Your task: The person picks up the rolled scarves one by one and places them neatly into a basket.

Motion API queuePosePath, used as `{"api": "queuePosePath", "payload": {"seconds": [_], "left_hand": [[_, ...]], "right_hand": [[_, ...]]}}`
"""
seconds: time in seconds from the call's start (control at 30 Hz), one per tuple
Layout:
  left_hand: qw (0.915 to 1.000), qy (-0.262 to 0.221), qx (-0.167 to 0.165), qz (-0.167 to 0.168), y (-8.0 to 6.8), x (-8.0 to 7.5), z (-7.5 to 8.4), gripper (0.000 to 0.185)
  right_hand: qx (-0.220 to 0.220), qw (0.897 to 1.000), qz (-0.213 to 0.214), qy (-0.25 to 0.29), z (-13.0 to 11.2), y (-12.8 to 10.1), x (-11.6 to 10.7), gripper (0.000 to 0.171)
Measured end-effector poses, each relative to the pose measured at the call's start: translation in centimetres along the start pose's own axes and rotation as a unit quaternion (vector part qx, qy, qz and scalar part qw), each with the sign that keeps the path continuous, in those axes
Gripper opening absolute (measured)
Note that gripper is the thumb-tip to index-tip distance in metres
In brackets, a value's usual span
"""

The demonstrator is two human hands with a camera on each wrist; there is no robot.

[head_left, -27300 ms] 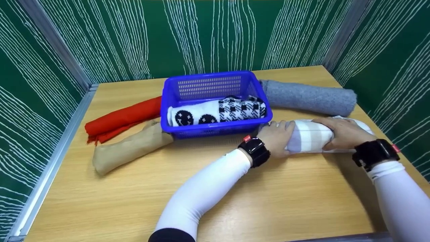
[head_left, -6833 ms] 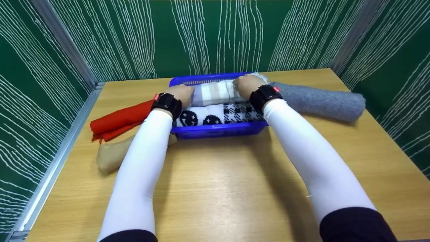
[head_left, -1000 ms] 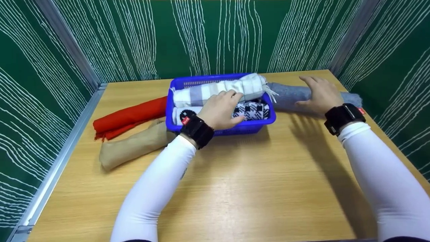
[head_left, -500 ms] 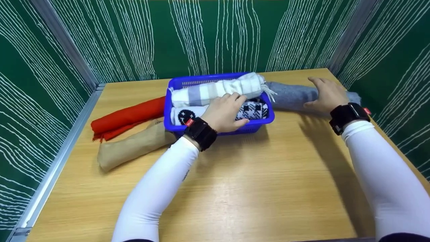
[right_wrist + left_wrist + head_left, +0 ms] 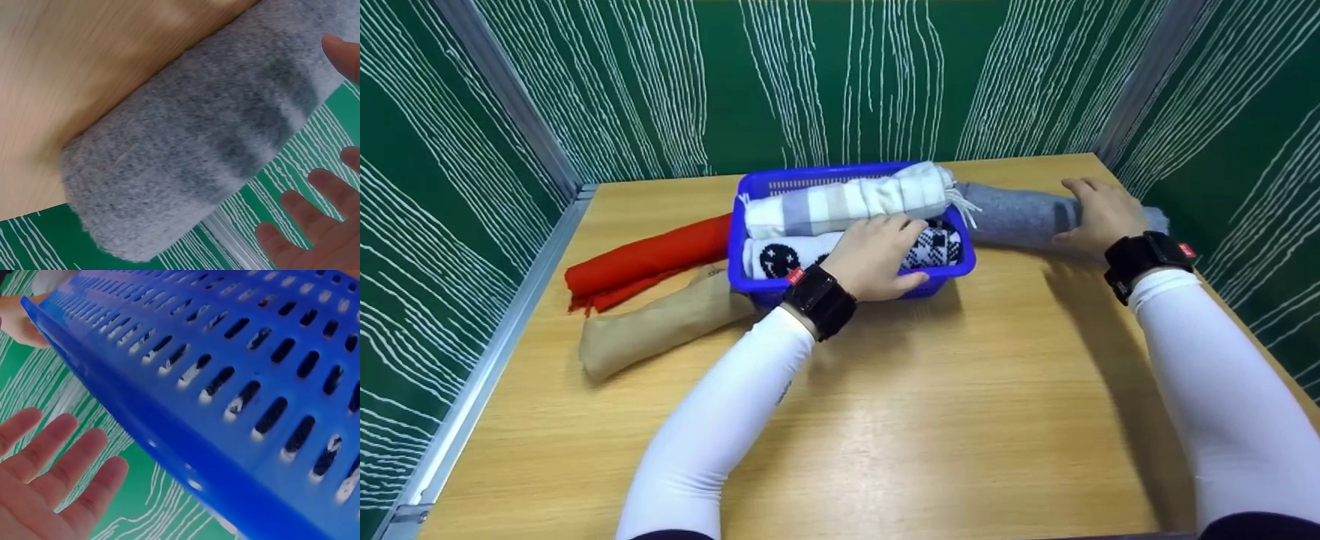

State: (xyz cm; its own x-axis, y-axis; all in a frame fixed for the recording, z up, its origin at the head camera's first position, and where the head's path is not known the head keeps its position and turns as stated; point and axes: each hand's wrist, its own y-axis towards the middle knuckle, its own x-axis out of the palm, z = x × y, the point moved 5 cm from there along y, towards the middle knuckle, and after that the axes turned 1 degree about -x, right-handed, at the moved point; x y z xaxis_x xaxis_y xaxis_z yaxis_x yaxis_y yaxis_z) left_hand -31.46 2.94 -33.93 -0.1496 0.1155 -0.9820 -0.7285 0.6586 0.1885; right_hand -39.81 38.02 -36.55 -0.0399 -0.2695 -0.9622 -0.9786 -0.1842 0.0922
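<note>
Held over the front of the blue basket [image 5: 966,259], my left hand [image 5: 877,256] has its fingers spread and holds nothing. The left wrist view shows those fingers [image 5: 93,492] apart from the basket's rim [image 5: 169,455]. Inside the basket lie a rolled plaid scarf [image 5: 840,208] with white fringe at the back and a rolled black-and-white knit [image 5: 780,259] in front, partly hidden by that hand. Over the rolled grey cloth [image 5: 1009,215] hovers my right hand [image 5: 1106,217], fingers apart; in the right wrist view the grey roll [image 5: 185,124] lies clear of the fingers.
Left of the basket, a rolled red scarf [image 5: 652,259] and a tan roll [image 5: 660,328] lie on the wooden table [image 5: 922,420]. Green panels [image 5: 877,82] with white streaks and metal posts [image 5: 1140,75] enclose its back and sides.
The plaid scarf, earlier gripped by both hands on the table at right, now lies in the basket, released. Over the last second both hands have drifted slightly right.
</note>
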Motion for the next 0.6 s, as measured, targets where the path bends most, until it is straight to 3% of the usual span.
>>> {"api": "queuePosePath", "payload": {"seconds": [0.6], "left_hand": [[0.9998,-0.001,0.016,-0.006,0.4,0.4,1.5,0.076]], "right_hand": [[0.018,0.999,-0.024,-0.044,2.0,0.6,0.7,0.098]]}}
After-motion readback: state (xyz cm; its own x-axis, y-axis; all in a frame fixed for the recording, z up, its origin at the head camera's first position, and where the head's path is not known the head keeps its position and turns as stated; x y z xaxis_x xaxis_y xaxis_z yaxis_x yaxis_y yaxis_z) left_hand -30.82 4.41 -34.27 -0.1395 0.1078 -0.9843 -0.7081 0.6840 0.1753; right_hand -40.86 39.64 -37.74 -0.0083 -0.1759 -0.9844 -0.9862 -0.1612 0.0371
